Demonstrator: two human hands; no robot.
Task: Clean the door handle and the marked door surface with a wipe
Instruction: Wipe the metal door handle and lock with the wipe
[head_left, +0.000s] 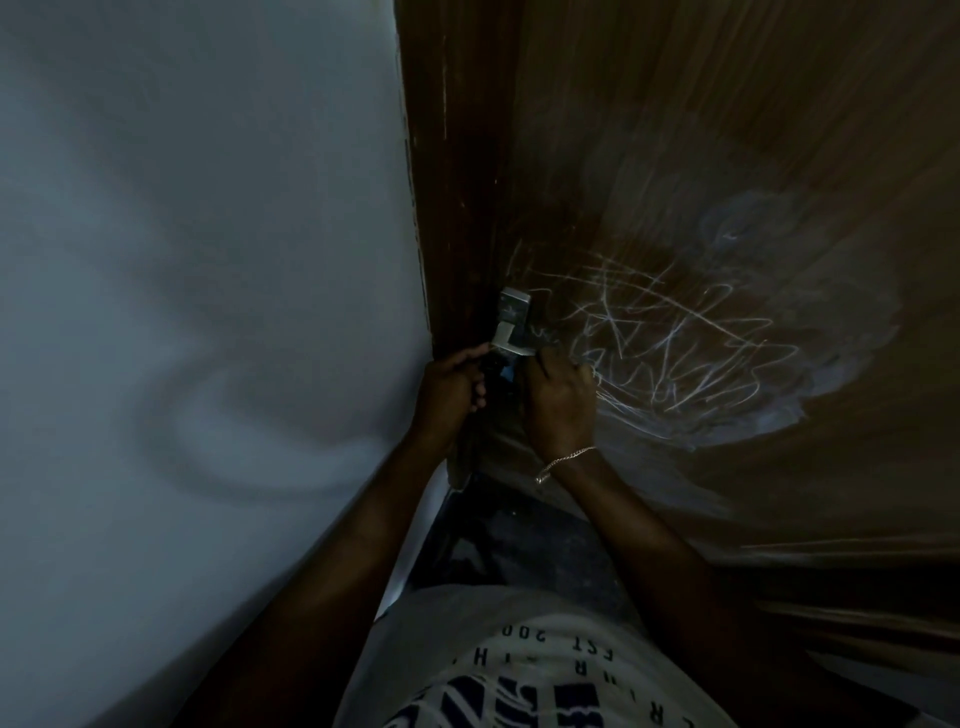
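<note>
The brown wooden door (675, 130) carries white chalk scribbles (675, 353) and a pale smeared patch (852, 364) to the right of the metal door handle (511, 325). My right hand (561, 400), with a bracelet at the wrist, is curled at the tip of the handle's lever. A bit of blue wipe (508, 372) shows beside its fingers, under the lever. My left hand (449, 389) is curled round a dark part at the door's edge, just left of the handle. The dim light hides what that part is.
A pale wall (208, 312) fills the left half, meeting the door's dark edge (452, 182). A greyish strip (461, 467) shows below my left wrist. The dark floor (519, 545) lies between my arms, with my printed shirt (519, 675) at the bottom.
</note>
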